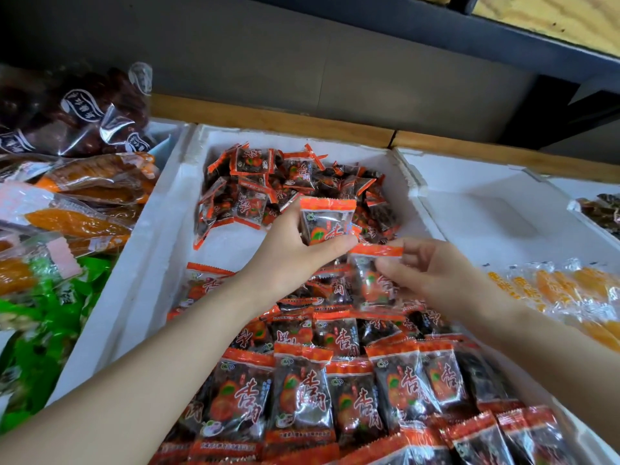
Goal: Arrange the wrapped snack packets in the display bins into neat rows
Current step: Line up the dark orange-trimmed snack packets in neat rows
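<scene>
Your left hand [295, 255] grips one snack packet [327, 223]; your right hand [434, 275] pinches a second packet [372, 283] by its orange seam, mid foam bin [157, 236]. Likely light, slippery film: hold the crimped seams.

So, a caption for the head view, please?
Left hand grips raised packet; right hand pinches lower packet, over foam bin.

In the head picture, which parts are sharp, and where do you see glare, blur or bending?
Head view: near packet rows sharp; glare streaks on dark bags at upper left; green packets at left edge smeared and stretched; top of frame dim.
</scene>
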Demonstrator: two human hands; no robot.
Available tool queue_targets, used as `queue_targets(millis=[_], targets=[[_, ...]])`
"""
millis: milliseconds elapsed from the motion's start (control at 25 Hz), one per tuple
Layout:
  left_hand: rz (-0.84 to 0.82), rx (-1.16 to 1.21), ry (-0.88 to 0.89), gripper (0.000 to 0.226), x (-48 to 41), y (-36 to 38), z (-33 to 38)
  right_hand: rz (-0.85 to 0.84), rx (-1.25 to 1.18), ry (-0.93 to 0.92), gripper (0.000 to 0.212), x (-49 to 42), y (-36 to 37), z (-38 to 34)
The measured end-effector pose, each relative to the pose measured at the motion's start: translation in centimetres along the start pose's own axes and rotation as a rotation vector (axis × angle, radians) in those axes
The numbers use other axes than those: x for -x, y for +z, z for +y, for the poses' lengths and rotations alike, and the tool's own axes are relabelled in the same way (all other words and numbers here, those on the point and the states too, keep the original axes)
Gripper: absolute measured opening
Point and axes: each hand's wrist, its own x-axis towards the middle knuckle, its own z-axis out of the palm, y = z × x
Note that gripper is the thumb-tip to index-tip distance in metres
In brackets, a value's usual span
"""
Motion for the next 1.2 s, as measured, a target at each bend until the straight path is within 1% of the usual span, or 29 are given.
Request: queue_targets(millis=[80,160,240,320,360,440,520,560,600,680,760,800,880,920,1000,1040,1120,1160,1200], targets=[[0.001,0.003,-0.016,0.027,0.1,0.1,0.1,0.071,0.074,-0.038,0.005,0.6,-2.0,0.8],[-0.028,-0.003,-0.027,0.028,0.2,0.2,0.2,0.107,0.211,-0.056,0.004,1.6,-4.0,1.7],[-0.063,-0.021,-0.04,0.03,0.3,0.5,0.3,0.074,0.385,-0.012,0.007,2.8,-5.7,2.9],[-0.077,-0.041,-0.049,0.031,0.4,0.7,0.3,0.009,0.556,0.043,0.015,3.8,-6.5,4.0],[-0.077,-0.052,-0.051,0.031,0.4,0.8,0.2,0.008,0.624,0.039,0.019,4.1,-6.7,4.5],[-0.073,-0.068,-0.064,0.031,0.5,1.1,0.2,0.112,0.7,-0.031,0.024,3.9,-6.9,5.0],[-0.065,-0.074,-0.087,0.03,0.5,1.3,0.2,0.266,0.707,-0.08,0.022,2.8,-6.9,4.8],[-0.063,-0.083,-0.099,0.03,0.5,1.4,0.1,0.313,0.709,-0.084,0.019,2.0,-6.9,4.8],[-0.065,-0.091,-0.108,0.029,0.5,1.5,0.0,0.304,0.733,-0.07,0.016,1.2,-6.9,5.0],[-0.062,-0.097,-0.124,0.031,0.4,1.6,-0.1,0.174,0.835,-0.005,0.01,-0.2,-6.8,5.8],[-0.065,-0.1,-0.134,0.033,0.4,1.6,-0.2,0.058,0.949,0.014,0.014,-0.7,-6.5,6.7],[-0.068,-0.099,-0.135,0.035,0.4,1.6,-0.2,0.037,0.993,-0.012,0.015,-0.8,-6.3,7.0],[-0.076,-0.094,-0.141,0.037,0.4,1.6,-0.3,0.046,1.076,-0.085,0.024,-0.6,-5.9,7.4],[-0.078,-0.093,-0.144,0.037,0.4,1.7,-0.3,0.076,1.079,-0.13,0.028,-0.3,-5.7,7.3],[-0.079,-0.089,-0.144,0.036,0.4,1.6,-0.3,0.125,1.029,-0.233,0.026,0.5,-5.3,7.0],[-0.077,-0.086,-0.149,0.036,0.4,1.6,-0.4,0.101,1.03,-0.258,0.023,0.9,-5.1,6.6],[-0.079,-0.086,-0.167,0.036,0.4,1.6,-0.5,0.028,1.091,-0.23,0.023,1.2,-5.0,6.1],[-0.088,-0.083,-0.174,0.037,0.4,1.6,-0.6,0.023,1.094,-0.198,0.024,1.3,-4.8,6.0],[-0.106,-0.08,-0.18,0.04,0.4,1.6,-0.6,0.052,1.015,-0.17,0.025,1.3,-4.4,5.4]])
